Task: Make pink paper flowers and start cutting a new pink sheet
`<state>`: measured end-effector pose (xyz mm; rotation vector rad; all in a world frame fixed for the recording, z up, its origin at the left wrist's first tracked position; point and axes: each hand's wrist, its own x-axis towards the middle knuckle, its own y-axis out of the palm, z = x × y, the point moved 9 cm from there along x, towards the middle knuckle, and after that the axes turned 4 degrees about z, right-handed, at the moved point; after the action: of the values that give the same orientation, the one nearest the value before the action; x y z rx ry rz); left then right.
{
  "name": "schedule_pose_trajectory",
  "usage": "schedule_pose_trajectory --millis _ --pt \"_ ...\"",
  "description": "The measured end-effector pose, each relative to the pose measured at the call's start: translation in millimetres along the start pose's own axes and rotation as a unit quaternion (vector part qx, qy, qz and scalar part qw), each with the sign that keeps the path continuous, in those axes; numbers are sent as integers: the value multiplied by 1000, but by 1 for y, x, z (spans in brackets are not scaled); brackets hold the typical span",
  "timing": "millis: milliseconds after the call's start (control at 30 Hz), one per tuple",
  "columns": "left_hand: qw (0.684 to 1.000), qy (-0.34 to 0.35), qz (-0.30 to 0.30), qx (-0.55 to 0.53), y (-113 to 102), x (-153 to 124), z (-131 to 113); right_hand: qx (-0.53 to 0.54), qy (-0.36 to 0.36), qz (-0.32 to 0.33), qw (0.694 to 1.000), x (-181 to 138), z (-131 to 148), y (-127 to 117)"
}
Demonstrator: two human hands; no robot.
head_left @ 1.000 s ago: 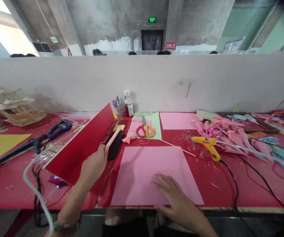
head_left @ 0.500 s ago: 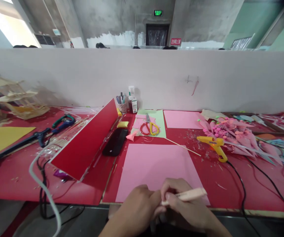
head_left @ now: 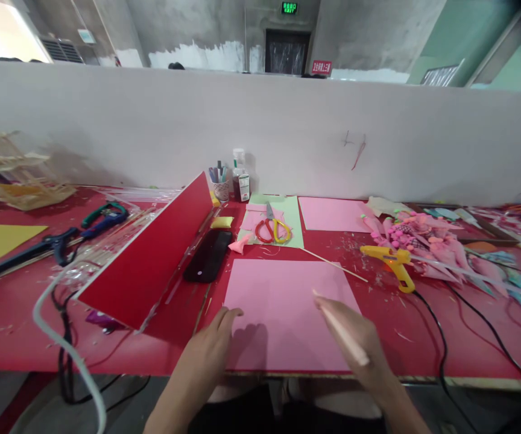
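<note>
My right hand point(head_left: 355, 328) is closed around a pale beige pen point(head_left: 344, 331), its narrow end pointing away from me above the pink sheet point(head_left: 283, 313). Whether the tip touches the paper I cannot tell. At the sheet's left edge rests my left hand point(head_left: 215, 337), fingers stretched out and holding nothing. The pink sheet lies flat at the front of the red table. Beyond it are scissors point(head_left: 273, 229) with red and yellow handles, lying on pink pieces and a pale green sheet point(head_left: 294, 208).
A black phone point(head_left: 208, 256) lies beside a tilted red board point(head_left: 152, 259) on the left. To the right are a yellow glue gun point(head_left: 391, 259) with a black cord and a pile of pink craft pieces point(head_left: 423, 241). A thin stick point(head_left: 333, 264) lies behind the sheet.
My hands were together at the sheet's front edge and have moved apart. The left went to the sheet's left edge; the right moved forward over the paper with the pen. The sheet has shifted slightly.
</note>
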<state>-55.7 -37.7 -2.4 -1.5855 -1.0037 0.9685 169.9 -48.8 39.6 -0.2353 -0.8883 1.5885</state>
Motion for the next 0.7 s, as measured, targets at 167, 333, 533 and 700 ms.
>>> schedule_pose_trajectory --millis 167,333,533,700 --pt "998 -54 27 29 11 15 16 -146 -25 147 978 -8 -11 57" --pt "999 -30 -8 7 11 19 21 -146 -33 163 975 -12 -24 51" --pt "999 27 -40 -13 9 17 19 -61 26 157 985 -7 -34 37" --pt "999 30 -17 -13 13 14 32 -54 31 133 989 4 -35 19"
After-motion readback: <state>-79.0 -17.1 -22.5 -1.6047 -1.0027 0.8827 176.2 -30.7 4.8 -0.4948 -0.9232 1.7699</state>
